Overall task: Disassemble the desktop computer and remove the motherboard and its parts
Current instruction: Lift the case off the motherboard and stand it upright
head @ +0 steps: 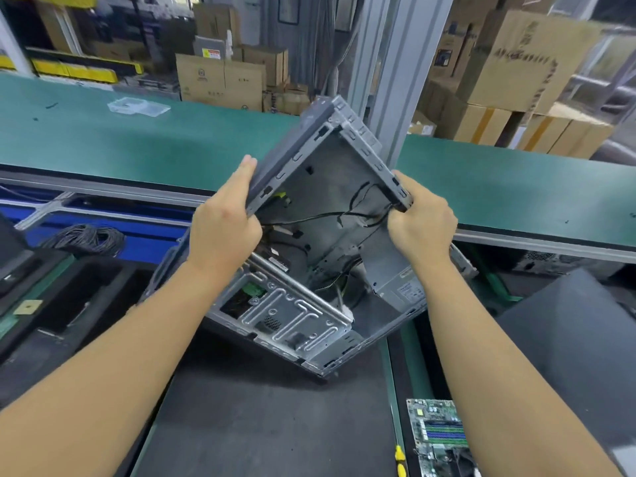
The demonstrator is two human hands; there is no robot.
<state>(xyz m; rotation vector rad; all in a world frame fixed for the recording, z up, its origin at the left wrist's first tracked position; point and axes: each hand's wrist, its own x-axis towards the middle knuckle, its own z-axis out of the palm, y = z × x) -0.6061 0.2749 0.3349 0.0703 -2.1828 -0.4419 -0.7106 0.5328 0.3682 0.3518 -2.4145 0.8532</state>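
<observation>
The grey metal computer case (330, 187) is lifted and tilted above the dark work mat (261, 418), its open side facing me. Black cables (309, 218) hang loose inside, and the power supply (399, 280) sits in its lower right corner. My left hand (223, 225) grips the case's left edge, fingers stretched along the outside. On the right edge, my right hand (420, 225) curls round the corner. A green motherboard (437, 435) lies on the bench at the lower right, apart from the case.
A yellow-handled screwdriver (399, 459) lies left of the motherboard. A green conveyor belt (137, 139) runs behind the case, with a clear plastic tray (137, 106) on it. A coil of black cable (86, 237) lies at the left. Cardboard boxes (523, 60) stand behind.
</observation>
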